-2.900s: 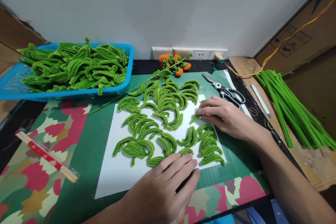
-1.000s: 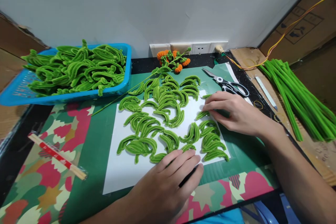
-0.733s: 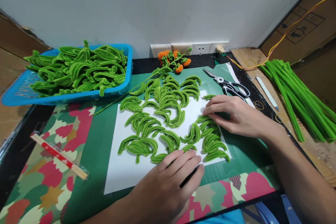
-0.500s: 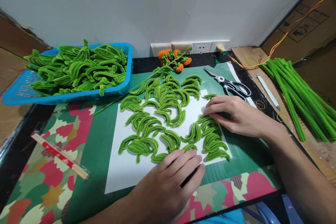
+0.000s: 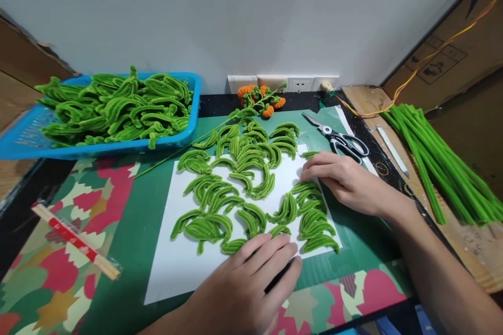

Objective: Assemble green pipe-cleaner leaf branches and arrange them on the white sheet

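Note:
Many curved green pipe-cleaner leaves (image 5: 251, 217) lie in clusters on a white paper sheet (image 5: 173, 277), some reaching past its far edge. My left hand (image 5: 251, 272) rests palm down at the sheet's near edge, fingers stretched out and slightly parted, tips beside the nearest leaves. At the sheet's right side, my right hand (image 5: 346, 180) has its fingers bent and drawn together, tips down on the paper. They are between a single leaf (image 5: 310, 154) and the top of a column of leaves (image 5: 312, 214). Whatever its fingertips pinch is hidden.
A blue basket (image 5: 196, 115) heaped with green leaves stands back left. Scissors (image 5: 338, 136) lie behind my right hand. Orange flowers on a stem (image 5: 267, 99) lie near the wall sockets (image 5: 301, 84). Green pipe cleaners (image 5: 444, 167) and a white pen (image 5: 392, 151) are right; wrapped chopsticks (image 5: 74, 241) left.
The camera view has shifted slightly, moving the scene a little down and left in the picture. Both hands keep nearly the same places over the sheet, and the leaves look unmoved.

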Demonstrator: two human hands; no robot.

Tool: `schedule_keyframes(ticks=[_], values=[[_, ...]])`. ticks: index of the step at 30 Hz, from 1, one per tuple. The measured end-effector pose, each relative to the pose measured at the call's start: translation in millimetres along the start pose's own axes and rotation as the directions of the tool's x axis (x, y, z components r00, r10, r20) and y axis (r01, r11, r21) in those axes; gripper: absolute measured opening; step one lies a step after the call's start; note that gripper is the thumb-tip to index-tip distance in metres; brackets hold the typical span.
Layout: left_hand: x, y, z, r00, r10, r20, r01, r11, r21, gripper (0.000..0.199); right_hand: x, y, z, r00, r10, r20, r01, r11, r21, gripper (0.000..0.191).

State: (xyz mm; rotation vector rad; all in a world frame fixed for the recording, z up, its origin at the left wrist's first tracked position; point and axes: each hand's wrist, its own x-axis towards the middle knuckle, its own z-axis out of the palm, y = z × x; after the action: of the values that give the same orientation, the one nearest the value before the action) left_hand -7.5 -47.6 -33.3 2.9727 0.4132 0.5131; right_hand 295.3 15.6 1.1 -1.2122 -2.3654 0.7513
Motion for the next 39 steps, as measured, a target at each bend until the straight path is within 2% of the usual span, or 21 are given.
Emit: schedule_keyframes(ticks=[2,4,6,8,13,18,24,30,35,39], values=[[-2,-1,4.2,0.998,0.021,-0.054,-0.02,1.0,0.02,0.038,1,1,1,0.999,-0.001,-0.049,0.0,0.999,-0.033,0.048],[-3,-1,5.8,0.995,0.021,-0.095,-0.019,0.999,0.027,0.039,2,4,1,0.985,0.023,-0.17,-0.041,0.994,-0.103,0.042],[-3,0,4.6,0.996,0.005,-0.092,-0.003,1.0,0.02,0.039,1,10,0,0.945,0.072,-0.32,-0.131,0.977,-0.167,0.034],[-3,3,1.6,0.996,-0.025,-0.082,0.025,1.0,0.006,0.038,0,17,-2,0.914,0.123,-0.386,-0.206,0.961,-0.183,0.027],[0,4,-6.0,0.995,-0.056,-0.086,0.056,0.998,0.001,0.038,-1,25,-3,0.94,0.145,-0.308,-0.202,0.966,-0.162,0.023],[1,3,-10.3,0.997,-0.049,-0.065,0.05,0.999,0.014,0.038,4,20,2,0.944,0.136,-0.3,-0.172,0.98,-0.096,0.02],[2,3,-11.7,0.996,-0.054,-0.067,0.055,0.998,0.011,0.034,8,12,7,0.97,0.087,-0.227,-0.09,0.996,-0.003,0.017],[3,0,-10.7,0.997,-0.034,-0.064,0.035,0.999,0.012,0.037,6,8,2,0.984,0.061,-0.166,-0.045,0.994,0.103,0.018],[-2,2,-3.0,0.998,-0.044,-0.045,0.044,0.999,0.006,0.038,0,13,-5,0.979,0.084,-0.188,-0.068,0.993,0.092,0.022],[0,2,-9.6,1.0,-0.016,-0.018,0.015,1.0,-0.019,0.038,-1,15,-2,0.977,0.092,-0.192,-0.078,0.994,0.079,0.018]])
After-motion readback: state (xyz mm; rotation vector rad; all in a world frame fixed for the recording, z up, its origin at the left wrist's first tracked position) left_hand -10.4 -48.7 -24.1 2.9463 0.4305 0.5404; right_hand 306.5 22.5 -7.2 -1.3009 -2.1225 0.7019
